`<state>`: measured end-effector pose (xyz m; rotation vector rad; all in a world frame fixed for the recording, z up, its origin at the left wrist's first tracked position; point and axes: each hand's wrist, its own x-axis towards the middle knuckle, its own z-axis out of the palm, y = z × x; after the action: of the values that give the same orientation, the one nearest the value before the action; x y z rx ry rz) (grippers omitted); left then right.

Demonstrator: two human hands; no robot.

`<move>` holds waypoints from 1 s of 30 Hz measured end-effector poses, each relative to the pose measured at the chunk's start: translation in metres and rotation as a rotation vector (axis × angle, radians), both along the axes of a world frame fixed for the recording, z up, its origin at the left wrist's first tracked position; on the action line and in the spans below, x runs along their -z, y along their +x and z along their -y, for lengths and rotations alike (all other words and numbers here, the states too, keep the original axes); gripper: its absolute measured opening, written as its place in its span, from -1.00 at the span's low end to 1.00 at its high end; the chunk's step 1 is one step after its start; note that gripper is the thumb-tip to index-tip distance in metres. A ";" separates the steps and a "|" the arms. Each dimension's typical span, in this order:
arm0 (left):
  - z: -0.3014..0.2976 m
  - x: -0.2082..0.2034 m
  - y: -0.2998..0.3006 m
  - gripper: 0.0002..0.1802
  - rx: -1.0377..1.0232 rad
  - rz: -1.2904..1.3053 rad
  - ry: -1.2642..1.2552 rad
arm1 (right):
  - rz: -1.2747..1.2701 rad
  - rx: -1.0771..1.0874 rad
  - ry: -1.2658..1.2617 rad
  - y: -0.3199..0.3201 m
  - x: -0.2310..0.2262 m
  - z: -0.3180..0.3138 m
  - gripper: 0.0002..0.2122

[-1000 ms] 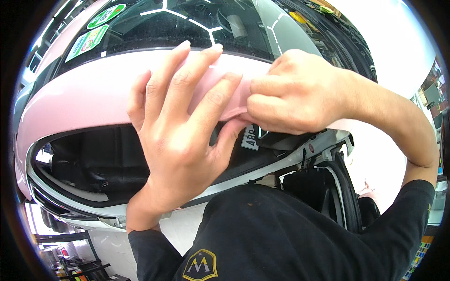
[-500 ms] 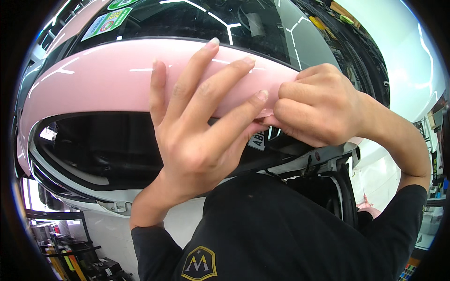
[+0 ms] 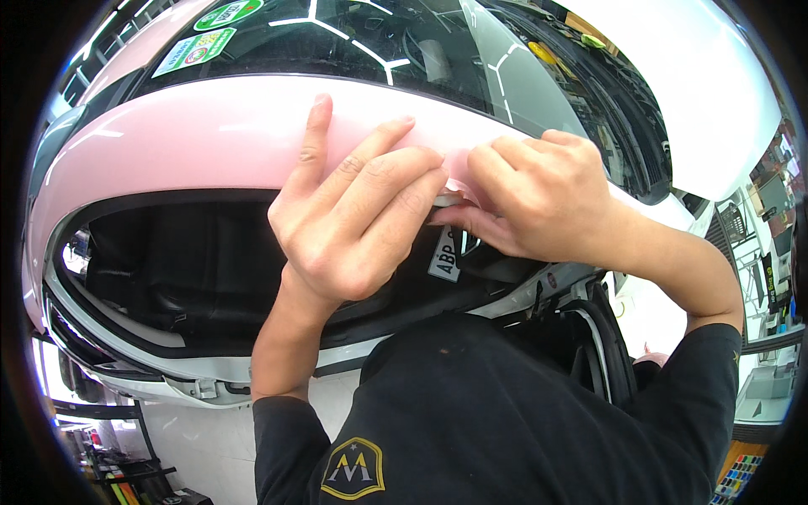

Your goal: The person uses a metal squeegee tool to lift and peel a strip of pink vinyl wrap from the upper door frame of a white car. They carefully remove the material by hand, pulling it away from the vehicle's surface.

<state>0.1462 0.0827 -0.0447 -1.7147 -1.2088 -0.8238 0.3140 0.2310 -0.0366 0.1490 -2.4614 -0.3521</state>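
A glossy pink film (image 3: 210, 143) covers the roof edge of a car, above the open door frame. My right hand (image 3: 543, 198) is closed on a loose, folded flap of the pink film (image 3: 465, 190) near the front pillar, its thumb underneath. Beside it, a strip of the white frame edge (image 3: 448, 200) shows. My left hand (image 3: 345, 223) lies over the pink edge just left of that flap. Its little finger sticks up apart, the other fingers stretch toward the right hand, and its thumb is hidden.
The windscreen (image 3: 530, 97) slopes away at the far side, with stickers (image 3: 195, 52) at far left. Below the hands is the door opening (image 3: 194, 261) with a dark seat inside. A white plate (image 3: 444, 263) with dark characters sits there. A black rack (image 3: 126, 454) stands lower left.
My left hand has drawn its forefinger back from the right hand, its fingers closer together. My right hand has shifted slightly left, pulling up the film flap. The view has shifted too.
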 end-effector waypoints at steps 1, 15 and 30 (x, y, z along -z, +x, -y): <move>-0.001 -0.001 -0.002 -0.89 -0.001 -0.014 0.012 | -0.017 -0.004 0.009 -0.002 0.000 0.001 -0.65; 0.068 -0.023 -0.016 -0.77 0.340 0.607 0.145 | -0.029 -0.284 -0.039 -0.024 -0.003 -0.020 -0.79; 0.017 0.052 0.034 -0.66 0.280 1.304 -0.219 | -0.203 -0.303 -0.033 -0.029 0.011 -0.022 -0.78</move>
<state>0.1799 0.0656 -0.0970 -1.4577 -1.9116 -2.2324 0.2847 0.2525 -0.0473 0.4447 -2.2009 -0.1847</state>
